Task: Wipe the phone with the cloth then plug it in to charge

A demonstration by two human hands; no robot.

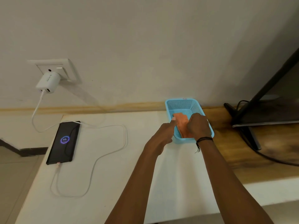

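- Phone (63, 142): lies flat, screen up, on the white tabletop (129, 175) at far left, well apart from both hands; shows 69 inside a charging ring.
- Already takes the white cable (124, 138) at its near end; traces up to the charger (47, 81) in the wall socket (64, 65).
- Likely handles as rigid, slim, fairly light and glass-faced, so slippery and breakable; best taken by the long edges, thumb one side, fingers the other, away from the plug end.
- Cloth (182, 121): orange, folded, sits inside the blue basket (182, 102) by the wall, right of centre.
- Probably soft, limp, near weightless, grippy; pinches anywhere, easiest at a free edge or bunched from above.
- Left hand (163, 133): holds nothing; points index finger straight out, tip touching the cloth's left edge near the basket rim.
- Right hand (198, 125): rests on top of the cloth inside the basket, fingers bent downward, tips hidden; cannot tell whether gripping or just pressing.
- Judging by layout, looks near done: charging on, cloth in basket.
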